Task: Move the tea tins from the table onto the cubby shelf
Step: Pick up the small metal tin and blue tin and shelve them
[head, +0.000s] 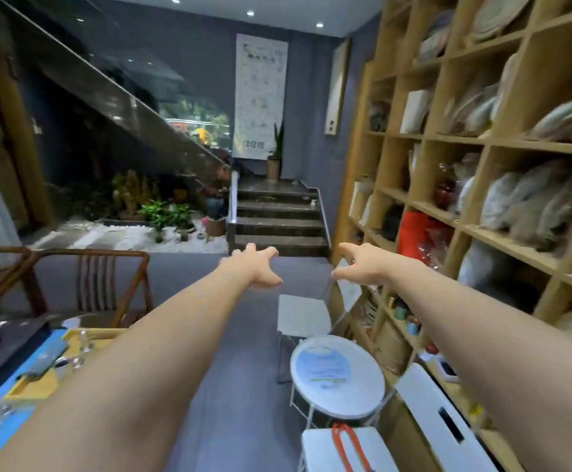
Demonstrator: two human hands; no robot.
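Both my arms stretch straight out in front of me over the grey floor. My left hand (255,265) is open with fingers spread and holds nothing. My right hand (363,264) is open too, fingers apart, empty, close to the left edge of the wooden cubby shelf (475,229) that fills the right side. Small tins (402,311), teal and dark, stand in a low cubby below my right forearm. The table (22,362) lies at the lower left, with a blue cloth, a yellow tray and glassware; I cannot make out tea tins on it.
A round white side table (337,376) and white folding chairs (303,318) stand along the shelf's foot. Wooden chairs (107,284) sit behind the table at left. Dark stone steps (278,219) and a planted pebble bed (148,229) lie ahead across open grey floor.
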